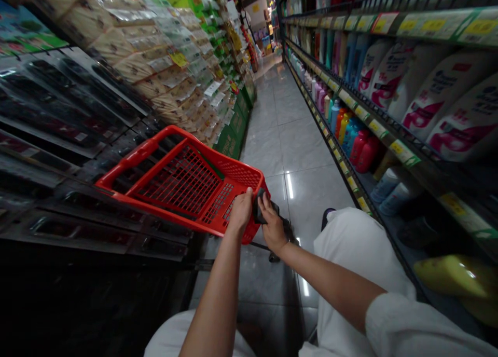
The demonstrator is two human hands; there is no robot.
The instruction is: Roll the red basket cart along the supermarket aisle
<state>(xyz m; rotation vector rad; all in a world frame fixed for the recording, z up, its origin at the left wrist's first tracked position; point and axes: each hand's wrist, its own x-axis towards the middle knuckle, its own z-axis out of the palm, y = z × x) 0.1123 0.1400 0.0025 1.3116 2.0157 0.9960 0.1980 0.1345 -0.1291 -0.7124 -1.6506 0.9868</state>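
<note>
A red plastic shopping cart with a grid-like basket stands in front of me, angled across the aisle. Its handle end is to the left, by the hanging packages. My left hand is closed over the rim at the near right end of the basket. Against the outside of that same end, my right hand presses a dark grey piece that looks like a folded cloth. The fingers lie over it, and its exact kind is hard to make out. Part of the cart's lower frame and a wheel show below my right hand.
Shelves on the right hold white shampoo bottles and several coloured bottles. Stacked tissue packs rise on the left above hanging dark packages. Grey floor tiles run along the aisle between them.
</note>
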